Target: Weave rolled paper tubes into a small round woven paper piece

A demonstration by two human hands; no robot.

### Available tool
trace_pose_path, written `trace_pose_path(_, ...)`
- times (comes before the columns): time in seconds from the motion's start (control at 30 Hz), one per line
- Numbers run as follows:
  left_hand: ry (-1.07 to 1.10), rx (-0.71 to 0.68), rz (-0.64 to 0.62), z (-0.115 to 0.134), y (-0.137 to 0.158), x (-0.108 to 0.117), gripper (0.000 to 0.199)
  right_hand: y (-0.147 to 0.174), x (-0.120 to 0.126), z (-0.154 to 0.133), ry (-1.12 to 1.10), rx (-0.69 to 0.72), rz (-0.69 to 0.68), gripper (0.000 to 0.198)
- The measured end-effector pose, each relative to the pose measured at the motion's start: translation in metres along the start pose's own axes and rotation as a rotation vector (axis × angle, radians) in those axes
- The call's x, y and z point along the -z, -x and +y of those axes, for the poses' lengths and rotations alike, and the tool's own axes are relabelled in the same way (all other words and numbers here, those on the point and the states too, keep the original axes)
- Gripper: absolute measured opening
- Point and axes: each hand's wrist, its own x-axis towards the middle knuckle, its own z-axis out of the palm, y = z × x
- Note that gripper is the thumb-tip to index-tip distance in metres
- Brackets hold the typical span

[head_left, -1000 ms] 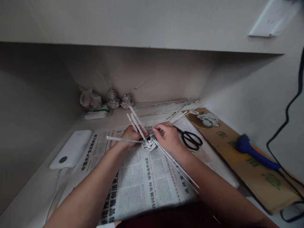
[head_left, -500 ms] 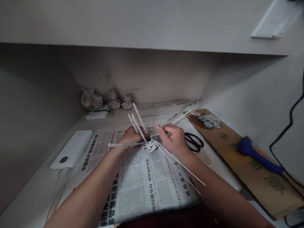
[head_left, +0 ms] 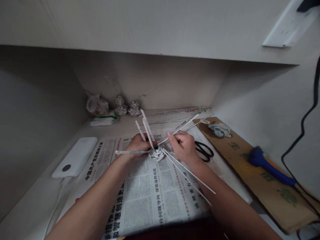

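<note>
A small round piece woven from rolled newspaper strips (head_left: 156,154) is between my hands, above the spread newspaper (head_left: 142,200). Several paper sticks fan out from it, some upward, one to the left and others toward the lower right. My left hand (head_left: 138,143) is closed on its far left side, with the fingertips partly hidden behind the sticks. Between thumb and fingers, my right hand (head_left: 183,145) pinches a paper stick (head_left: 188,124) that slants up to the right. Black-handled scissors (head_left: 204,151) lie just right of that hand, their blades hidden.
Two woven gourd shapes (head_left: 121,106) stand at the back beside a plastic bag (head_left: 97,105). Long paper sticks (head_left: 175,112) lie along the back wall. At left is a white power bank (head_left: 75,158). A blue glue gun (head_left: 271,166) rests on cardboard (head_left: 240,166) at right.
My right hand now has a paper stick raised above its thumb, more plainly separate from the others. Sticks by my left hand have shifted slightly to the right. The view has tilted a little.
</note>
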Motion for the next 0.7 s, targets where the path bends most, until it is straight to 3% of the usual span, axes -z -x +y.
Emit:
trace_pose_path(0.13,-0.033,-0.018,0.01,-0.002,-0.002,0.002,0.012,-0.003,-0.007,0.008,0.104,-0.055,-0.146,0.056)
trace_pose_path(0.23,-0.08,-0.029,0.015,0.0,-0.001,0.002,0.011,-0.001,-0.017,0.011,-0.073,-0.178,-0.165,0.036)
trace_pose_path(0.37,-0.121,-0.038,-0.004,0.002,0.0,0.001,0.012,0.002,-0.032,0.015,-0.271,-0.341,-0.168,0.033)
trace_pose_path(0.7,-0.147,-0.045,-0.01,0.002,0.002,0.001,0.017,0.0,-0.033,0.016,-0.347,-0.413,-0.177,0.023)
